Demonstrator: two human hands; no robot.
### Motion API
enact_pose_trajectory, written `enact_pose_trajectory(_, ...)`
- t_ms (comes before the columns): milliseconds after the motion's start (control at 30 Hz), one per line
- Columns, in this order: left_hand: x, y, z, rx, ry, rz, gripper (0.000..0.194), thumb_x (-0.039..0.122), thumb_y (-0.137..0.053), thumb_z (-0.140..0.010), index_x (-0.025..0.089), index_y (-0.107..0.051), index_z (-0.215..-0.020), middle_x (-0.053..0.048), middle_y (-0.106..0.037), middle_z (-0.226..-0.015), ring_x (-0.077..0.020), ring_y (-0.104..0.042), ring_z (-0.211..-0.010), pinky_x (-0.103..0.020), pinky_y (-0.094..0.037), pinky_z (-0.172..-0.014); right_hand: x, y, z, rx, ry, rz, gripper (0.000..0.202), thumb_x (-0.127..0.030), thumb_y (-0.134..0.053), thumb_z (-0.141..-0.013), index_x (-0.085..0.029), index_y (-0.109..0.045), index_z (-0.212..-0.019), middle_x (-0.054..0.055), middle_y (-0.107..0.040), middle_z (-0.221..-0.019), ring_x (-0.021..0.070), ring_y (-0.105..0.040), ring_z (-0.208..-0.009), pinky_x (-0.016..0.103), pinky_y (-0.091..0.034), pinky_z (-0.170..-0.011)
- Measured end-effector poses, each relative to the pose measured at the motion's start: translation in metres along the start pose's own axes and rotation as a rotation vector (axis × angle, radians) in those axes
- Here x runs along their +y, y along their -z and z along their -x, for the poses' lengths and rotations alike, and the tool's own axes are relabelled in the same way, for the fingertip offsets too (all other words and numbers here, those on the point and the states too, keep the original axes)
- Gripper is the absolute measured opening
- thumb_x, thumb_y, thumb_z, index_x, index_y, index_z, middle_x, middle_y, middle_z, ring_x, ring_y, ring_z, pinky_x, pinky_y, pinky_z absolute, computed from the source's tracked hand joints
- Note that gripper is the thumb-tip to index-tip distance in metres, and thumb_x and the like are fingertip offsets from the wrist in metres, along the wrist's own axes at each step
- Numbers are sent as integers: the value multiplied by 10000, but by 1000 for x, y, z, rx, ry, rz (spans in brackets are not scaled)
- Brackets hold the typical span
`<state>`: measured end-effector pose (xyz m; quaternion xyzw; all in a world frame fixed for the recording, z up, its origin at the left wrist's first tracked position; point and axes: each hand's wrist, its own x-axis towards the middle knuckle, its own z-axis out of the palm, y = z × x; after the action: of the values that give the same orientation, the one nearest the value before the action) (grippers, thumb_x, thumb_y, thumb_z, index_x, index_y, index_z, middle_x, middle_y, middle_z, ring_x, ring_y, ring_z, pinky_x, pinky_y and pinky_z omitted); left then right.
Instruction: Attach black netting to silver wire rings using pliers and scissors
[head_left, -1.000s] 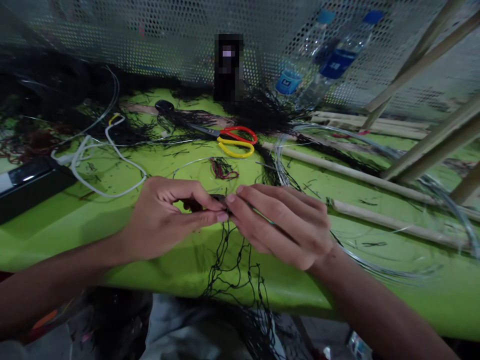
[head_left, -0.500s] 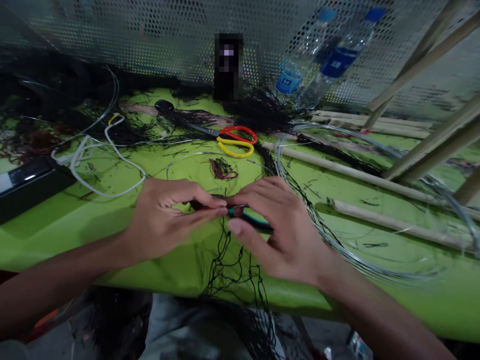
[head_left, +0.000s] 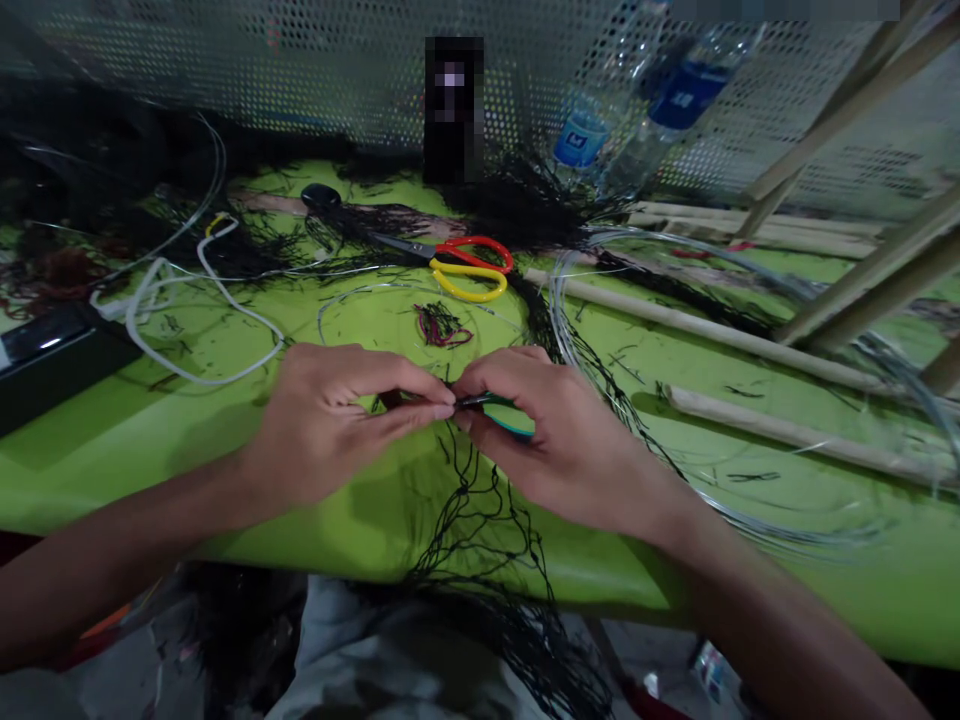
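Over the green table covering, my left hand [head_left: 337,425] pinches black net cord between thumb and forefinger. My right hand [head_left: 559,430] is closed, its thumb and fingertips meeting the left ones. A small dark tool with green parts [head_left: 514,420] sits in its grip; the palm hides much of it, and I cannot make out its exact kind. From the fingertips the knotted black net [head_left: 480,520] hangs down over the table edge into a dark bunch on the lap.
Red-and-yellow-handled scissors [head_left: 471,268] lie beyond the hands, near a small dark-red and black thread bundle [head_left: 442,325]. A white cable loop [head_left: 225,378] is at left. Coiled clear line [head_left: 750,525], wooden sticks [head_left: 787,440] and two plastic bottles [head_left: 581,135] are at right.
My right thumb has closed up against its fingertips, and both hands now meet at the cord. The green-and-dark tool has shifted within the right hand. The view has tilted slightly downward.
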<state>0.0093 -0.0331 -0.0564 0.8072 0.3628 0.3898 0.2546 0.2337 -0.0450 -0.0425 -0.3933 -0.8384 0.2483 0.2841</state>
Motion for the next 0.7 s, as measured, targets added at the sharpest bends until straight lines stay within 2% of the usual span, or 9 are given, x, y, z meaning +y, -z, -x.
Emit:
enact_pose_trajectory(167, 3, 0, -1, 1, -52, -35, 72, 400, -774, -938, 358, -800, -885, 77, -836, -850, -167, -756, -656, -327, -530, -611, 1, 1, 0, -82, -19, -31, 144, -74, -617, -910, -195, -686, -871, -24, -723, -813, 151, -645, -805, 355, -400, -861)
enact_pose_trajectory(233, 3, 0, -1, -6, 0, 11, 92, 411, -791, -922, 347, -811, -859, 66, -834, -830, -174, -763, -658, -304, -548, -590, 0, 1, 1, -104, -14, 9, 143, -73, -625, -882, -199, -680, -842, -29, -714, -784, 150, -640, -774, 354, -421, -847)
enact_pose_trajectory(300, 3, 1, -1, 0, 63, 75, 92, 409, -828, -889, 331, -825, -840, 59, -827, -790, -164, -743, -610, -273, -549, -553, 1, 0, 2, -48, 34, 82, 129, -78, -637, -875, -199, -680, -865, -12, -722, -798, 160, -657, -772, 350, -466, -819)
enact_pose_trajectory(367, 2, 3, -1, 20, 110, 116, 72, 388, -863, -855, 322, -837, -839, 61, -815, -754, -136, -690, -530, -251, -525, -513, 4, -3, 5, 82, 116, 156, 117, -109, -655, -921, -208, -696, -968, 26, -756, -903, 181, -701, -837, 346, -529, -806)
enact_pose_trajectory(467, 3, 6, -1, 33, 159, 141, 65, 367, -888, -829, 319, -845, -834, 71, -786, -685, -107, -625, -467, -240, -468, -453, 13, -5, 8, 244, 323, 268, 153, -172, -699, -970, -236, -703, -1109, 58, -784, -1024, 205, -738, -959, 352, -606, -860)
enact_pose_trajectory(567, 4, 7, -2, 24, 167, 152, 89, 376, -890, -824, 302, -842, -813, 73, -765, -639, -109, -635, -485, -235, -453, -439, 22, -3, 9, 260, 508, 376, 212, -164, -715, -963, -231, -708, -1164, 63, -796, -1045, 221, -746, -982, 385, -642, -897)
enact_pose_trajectory(700, 6, 7, -3, 10, 155, 146, 93, 371, -884, -834, 288, -842, -826, 67, -815, -751, -131, -723, -597, -213, -517, -502, 26, 0, 8, 264, 646, 490, 184, -163, -713, -964, -260, -747, -1115, 41, -809, -1009, 228, -759, -986, 378, -666, -831)
